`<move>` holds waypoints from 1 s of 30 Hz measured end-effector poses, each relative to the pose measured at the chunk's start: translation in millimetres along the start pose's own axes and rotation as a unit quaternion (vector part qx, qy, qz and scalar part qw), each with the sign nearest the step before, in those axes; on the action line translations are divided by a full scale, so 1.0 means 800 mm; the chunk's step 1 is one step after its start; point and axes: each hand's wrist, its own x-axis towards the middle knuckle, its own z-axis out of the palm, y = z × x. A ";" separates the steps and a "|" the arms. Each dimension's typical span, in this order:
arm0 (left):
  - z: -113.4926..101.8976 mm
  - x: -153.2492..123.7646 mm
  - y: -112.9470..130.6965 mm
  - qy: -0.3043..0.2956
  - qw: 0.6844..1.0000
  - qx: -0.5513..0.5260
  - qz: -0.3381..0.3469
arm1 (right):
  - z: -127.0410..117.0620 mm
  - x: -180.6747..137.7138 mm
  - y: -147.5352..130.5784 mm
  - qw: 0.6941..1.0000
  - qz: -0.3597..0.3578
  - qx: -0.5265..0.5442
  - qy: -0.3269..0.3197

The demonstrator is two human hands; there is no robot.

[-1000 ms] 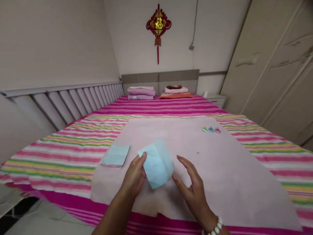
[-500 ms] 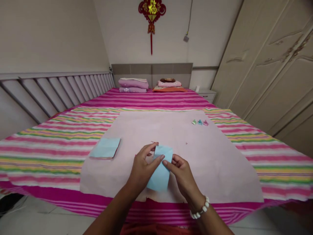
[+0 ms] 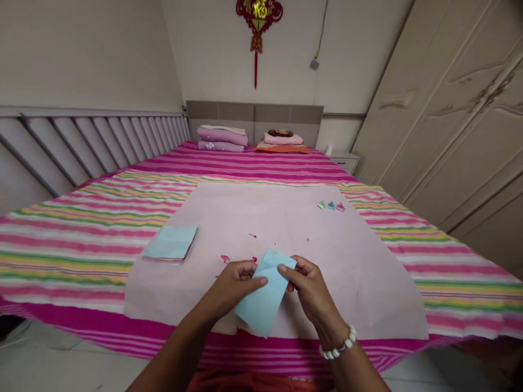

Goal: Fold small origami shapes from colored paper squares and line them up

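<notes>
Between my two hands is a light blue sheet of paper (image 3: 263, 302), creased near its upper part and held slanted above the pale sheet. My left hand (image 3: 235, 286) pinches its left edge, thumb on the front and fingers behind. The upper right corner is gripped by my right hand (image 3: 306, 280), thumb on top; a white bead bracelet (image 3: 338, 345) circles that wrist. Small pinkish-red scraps (image 3: 224, 258) lie just beyond my left hand. Further left rests a stack of square paper (image 3: 171, 242) with a light blue sheet on top.
A large pale sheet (image 3: 359, 288) covers the near part of the striped bed (image 3: 73, 239). Three small folded paper pieces, green, blue and pink (image 3: 340, 207), sit at its far right. Folded bedding (image 3: 223, 136) is stacked by the headboard. A railing (image 3: 102, 139) runs along the left.
The blue paper has tilted, its top leaning right and its lower end swinging left. My left hand has slid lower on it, uncovering the reddish scraps. The whole view has shifted slightly.
</notes>
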 end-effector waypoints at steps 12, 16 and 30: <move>0.014 0.007 -0.037 0.100 0.959 -0.247 0.094 | 0.014 -0.003 0.029 0.982 0.026 0.164 0.094; 0.036 0.005 -0.038 0.115 0.951 -0.280 0.068 | 0.027 -0.017 0.038 0.993 0.024 0.108 0.033; 0.005 -0.020 -0.015 0.035 0.981 -0.188 -0.014 | -0.016 -0.023 0.023 0.829 -0.371 -0.404 -0.107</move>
